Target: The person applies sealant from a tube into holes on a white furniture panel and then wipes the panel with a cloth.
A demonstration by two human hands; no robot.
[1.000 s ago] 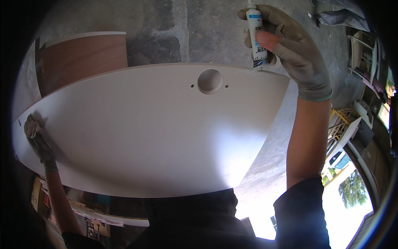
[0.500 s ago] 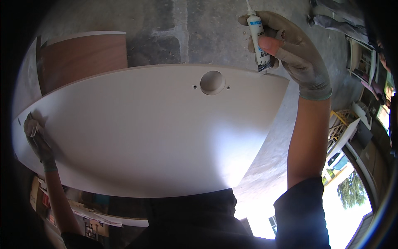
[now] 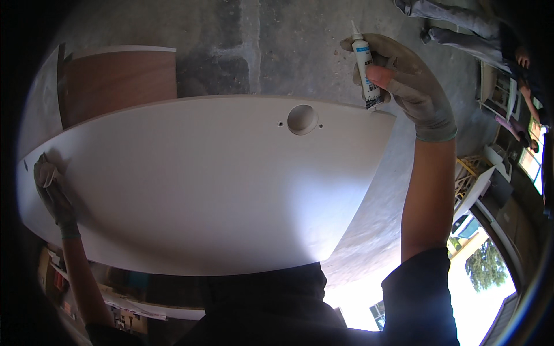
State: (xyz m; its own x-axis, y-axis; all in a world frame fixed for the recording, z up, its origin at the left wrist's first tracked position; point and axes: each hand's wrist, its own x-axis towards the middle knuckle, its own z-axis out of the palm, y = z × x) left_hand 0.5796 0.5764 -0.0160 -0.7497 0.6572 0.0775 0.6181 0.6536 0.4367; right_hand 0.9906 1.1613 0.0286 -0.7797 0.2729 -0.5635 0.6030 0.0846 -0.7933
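Note:
A squeeze tube (image 3: 366, 72), white with a blue band and a thin pointed nozzle aimed upward, is gripped between the thumb and fingers of my right hand (image 3: 418, 86). That hand wears a grey glove whose thumb end is bare. It is raised near the far right corner of a large white panel (image 3: 190, 173). My left hand (image 3: 53, 190), also gloved, rests at the panel's left end with fingers curled; whatever they may hold is hidden. A small dark slot (image 3: 26, 165) sits beside it. A round hole (image 3: 302, 120), flanked by two small holes, lies near the panel's far edge.
Beyond the panel at the left lies a reddish-brown board (image 3: 121, 83) on the concrete floor (image 3: 311, 52). Another person's legs (image 3: 467, 34) show at the far right. Shelving with assorted items (image 3: 133, 317) is low at the left, and a bright doorway opens at the lower right.
The right hand and tube have shifted slightly right and down in the picture. My view has moved a little, and more of the person at far right shows. The left hand stays put.

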